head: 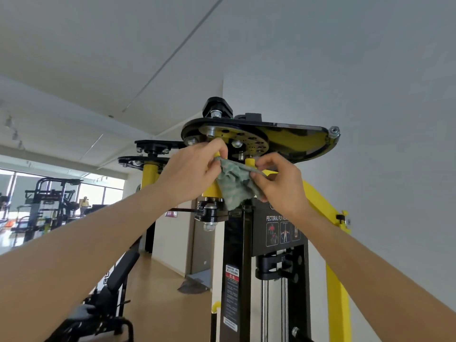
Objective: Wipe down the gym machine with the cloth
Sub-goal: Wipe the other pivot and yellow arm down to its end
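A black and yellow gym machine (pixel 298 141) rises in front of me, with a cam plate at its top and a label panel reading "PECTORAL FLY". A crumpled green cloth (pixel 234 186) hangs just under the cam plate, against the yellow pivot parts. My left hand (pixel 192 174) pinches the cloth's upper left edge. The upper right edge of the cloth is pinched by my right hand (pixel 281 183). Both arms reach upward. Part of the yellow frame behind the cloth is hidden.
A second cam plate (pixel 153 154) on a yellow post stands to the left. A black padded seat (pixel 121 275) sits low left. More gym racks (pixel 51 203) and a distant person (pixel 84 202) stand by the windows. A grey wall is on the right.
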`<state>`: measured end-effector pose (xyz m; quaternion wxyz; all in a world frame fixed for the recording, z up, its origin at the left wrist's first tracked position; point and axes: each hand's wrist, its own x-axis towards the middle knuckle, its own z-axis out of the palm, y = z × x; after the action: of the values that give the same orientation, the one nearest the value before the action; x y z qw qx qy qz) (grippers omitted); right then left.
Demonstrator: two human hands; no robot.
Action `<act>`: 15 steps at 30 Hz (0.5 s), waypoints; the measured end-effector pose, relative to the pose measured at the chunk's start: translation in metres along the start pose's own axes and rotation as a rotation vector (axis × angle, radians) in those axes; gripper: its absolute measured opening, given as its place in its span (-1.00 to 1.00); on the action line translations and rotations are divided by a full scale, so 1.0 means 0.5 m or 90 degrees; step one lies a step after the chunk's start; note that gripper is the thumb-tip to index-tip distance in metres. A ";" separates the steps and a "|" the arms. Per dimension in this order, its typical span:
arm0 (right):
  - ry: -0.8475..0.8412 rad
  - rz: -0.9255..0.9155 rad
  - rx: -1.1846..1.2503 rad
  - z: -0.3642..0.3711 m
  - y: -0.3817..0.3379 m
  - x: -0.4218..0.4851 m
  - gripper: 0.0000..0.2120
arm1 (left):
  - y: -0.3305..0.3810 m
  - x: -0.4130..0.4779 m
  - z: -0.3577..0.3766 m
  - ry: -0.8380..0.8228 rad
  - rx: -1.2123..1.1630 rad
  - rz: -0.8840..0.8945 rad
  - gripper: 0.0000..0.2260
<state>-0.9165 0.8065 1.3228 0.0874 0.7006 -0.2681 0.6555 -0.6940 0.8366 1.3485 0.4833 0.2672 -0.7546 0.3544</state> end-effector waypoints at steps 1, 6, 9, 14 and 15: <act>-0.019 0.028 0.029 -0.007 -0.002 0.008 -0.91 | -0.005 -0.001 -0.003 -0.004 0.016 0.020 -0.89; -0.069 0.102 0.094 -0.029 0.007 0.048 -0.88 | -0.037 -0.005 -0.003 -0.035 0.037 0.094 -0.89; 0.005 0.021 -0.042 -0.009 0.023 0.056 -0.78 | -0.052 -0.004 0.003 -0.039 0.099 0.126 -0.86; 0.083 -0.160 -0.157 0.048 0.054 0.040 -0.77 | -0.039 -0.007 0.014 0.030 0.175 0.157 -0.82; 0.086 -0.161 -0.151 0.058 0.056 0.038 -0.78 | -0.036 -0.009 0.016 0.044 0.182 0.162 -0.81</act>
<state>-0.9052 0.7643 1.3310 0.2693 0.6680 -0.2467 0.6484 -0.6830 0.8197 1.3470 0.4173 0.2236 -0.7073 0.5250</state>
